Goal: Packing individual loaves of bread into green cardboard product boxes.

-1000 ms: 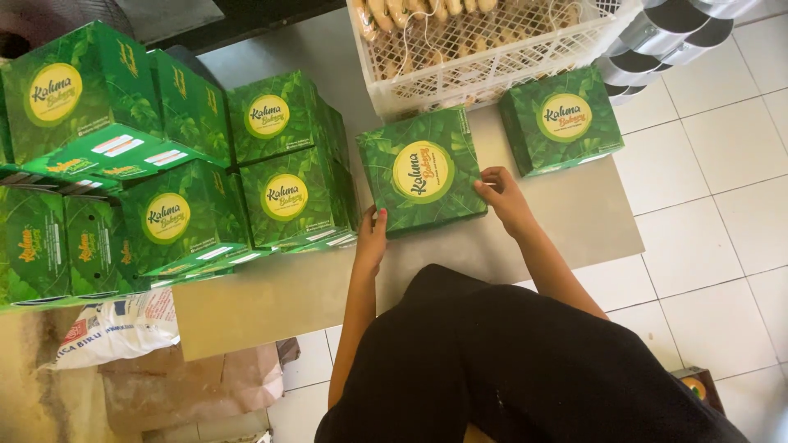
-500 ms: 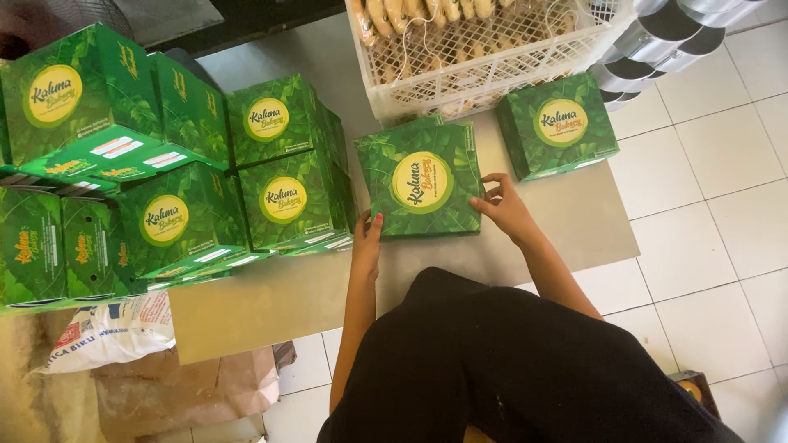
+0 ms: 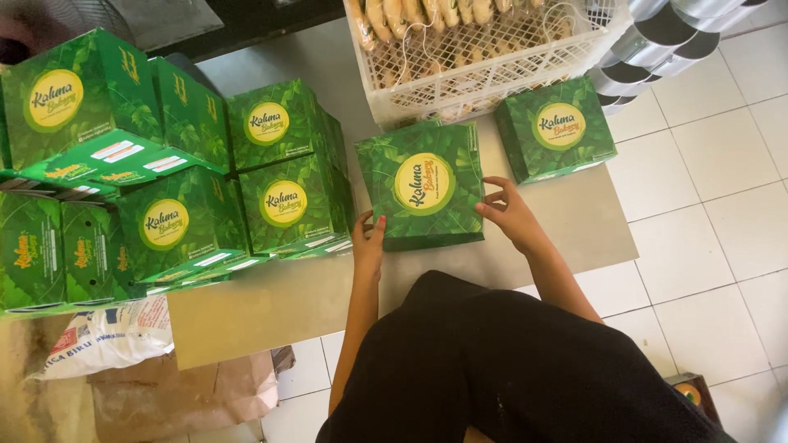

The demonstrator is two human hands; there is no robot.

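Note:
A square green box [image 3: 423, 184] with a leaf print and a round yellow label lies on a brown cardboard sheet [image 3: 295, 299] on the floor. My left hand [image 3: 368, 242] grips its lower left corner. My right hand [image 3: 510, 213] presses against its right edge, fingers spread along the side. Both hands hold the same box between them. My knees in black cloth fill the bottom of the view.
Stacks of identical green boxes [image 3: 283, 176] stand to the left. One more green box [image 3: 556, 130] lies to the right. A white plastic crate [image 3: 484, 49] of baked goods sits behind. Silver round tins [image 3: 657, 41] are at top right, a white sack [image 3: 107, 340] at lower left.
The box between my hands has shifted slightly toward me and to the left, and my hands have moved with it, staying on its edges.

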